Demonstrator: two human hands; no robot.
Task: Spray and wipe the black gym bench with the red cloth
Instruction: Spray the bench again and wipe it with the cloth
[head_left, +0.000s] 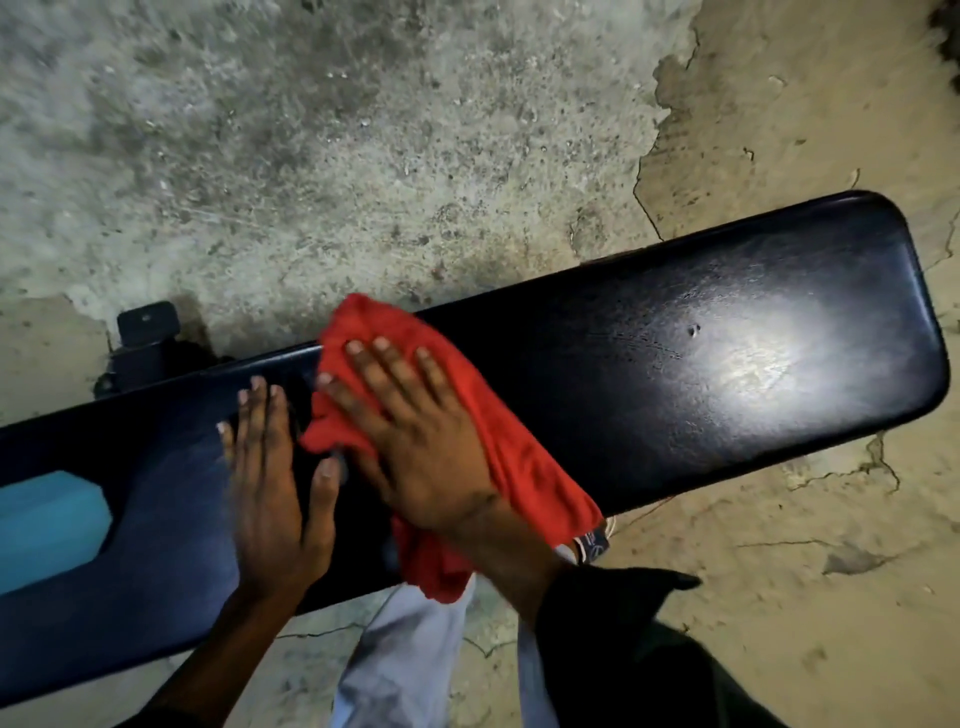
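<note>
- Head view: a long black padded gym bench (675, 353), its glossy vinyl catching a bright glare near the right end, runs slantwise across the frame from lower left to upper right; it serves as the worktop.
- A crumpled red cloth (524, 467) lies on the middle of the worktop, its lower end hanging over the near edge.
- The right hand (415, 441) lies flat on the red cloth, fingers spread and straight, palm pressing the fabric to the pad rather than clutching it.
- The left hand (275, 493) rests flat and released on the bare pad just beside the cloth, holding nothing; its thumb is close to the cloth's left edge.
- A light blue patch (52, 525) shows on the worktop's left part.
- A black metal frame foot (145, 338) stands behind the far edge on the rough, cracked concrete floor (311, 156).
- Pale trousers (405, 660) and a dark sleeve (623, 649) appear below.
</note>
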